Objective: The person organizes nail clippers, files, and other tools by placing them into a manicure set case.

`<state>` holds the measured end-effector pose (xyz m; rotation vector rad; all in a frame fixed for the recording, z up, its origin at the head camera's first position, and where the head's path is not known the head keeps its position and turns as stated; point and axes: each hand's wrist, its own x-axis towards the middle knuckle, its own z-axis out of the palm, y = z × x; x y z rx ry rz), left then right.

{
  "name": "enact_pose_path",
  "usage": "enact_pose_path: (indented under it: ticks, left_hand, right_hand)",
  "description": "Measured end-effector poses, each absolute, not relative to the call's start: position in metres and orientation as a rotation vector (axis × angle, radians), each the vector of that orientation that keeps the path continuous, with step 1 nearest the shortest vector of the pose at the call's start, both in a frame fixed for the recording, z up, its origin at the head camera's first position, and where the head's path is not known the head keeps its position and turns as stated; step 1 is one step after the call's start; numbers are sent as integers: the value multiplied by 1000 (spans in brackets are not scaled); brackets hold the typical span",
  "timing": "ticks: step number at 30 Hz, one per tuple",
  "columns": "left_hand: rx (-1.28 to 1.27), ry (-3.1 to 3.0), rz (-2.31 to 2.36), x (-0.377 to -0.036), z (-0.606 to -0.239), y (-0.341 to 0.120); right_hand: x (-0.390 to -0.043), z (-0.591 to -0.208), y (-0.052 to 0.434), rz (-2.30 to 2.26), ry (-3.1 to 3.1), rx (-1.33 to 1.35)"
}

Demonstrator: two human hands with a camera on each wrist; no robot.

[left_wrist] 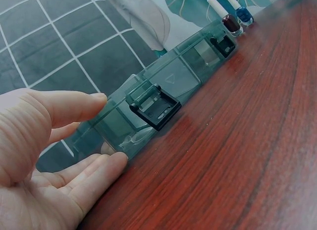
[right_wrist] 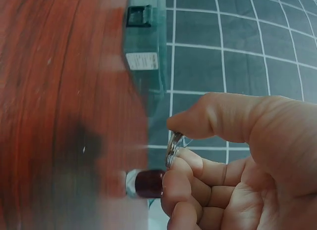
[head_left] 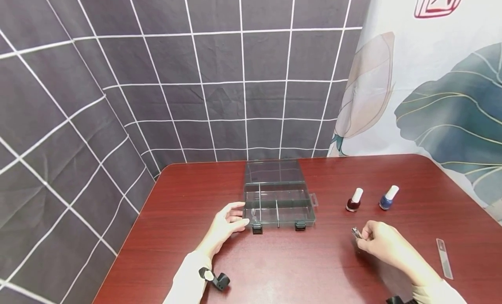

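At the middle of the table lies a clear grey plastic compartment box (head_left: 288, 214), its lid (head_left: 274, 171) laid back behind it. My left hand (head_left: 225, 225) holds the box's left end, thumb at the front corner and the other fingers by the side wall. My right hand (head_left: 382, 243) pinches small silver nail clippers (head_left: 356, 233) between thumb and fingers, above the table right of the box. In the right wrist view the fingers cover part of the clippers (right_wrist: 173, 148). Beyond this hand stand a dark red nail polish bottle (head_left: 353, 204) and a blue one (head_left: 386, 201), both white-capped.
A flat clear nail file (head_left: 444, 258) lies on the red-brown table (head_left: 282, 269) at the right. Two black latches (left_wrist: 156, 109) hang at the box's front. A small clear item (head_left: 253, 214) sits in its front left compartment. Behind the table hangs a dark gridded cloth (head_left: 219, 99).
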<state>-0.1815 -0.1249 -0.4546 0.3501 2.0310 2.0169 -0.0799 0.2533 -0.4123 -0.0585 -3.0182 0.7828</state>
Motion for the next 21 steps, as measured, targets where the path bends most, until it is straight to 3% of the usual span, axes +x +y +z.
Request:
enact_pose_path:
  ticks: [13, 21]
  left_hand:
    - [352, 2066, 1986, -181, -457, -125]
    - [344, 2060, 2002, -194, -478, -128]
  right_hand:
    - [-94, -413, 235, 848, -2997, 12]
    - [-102, -408, 220, 855, -2966, 60]
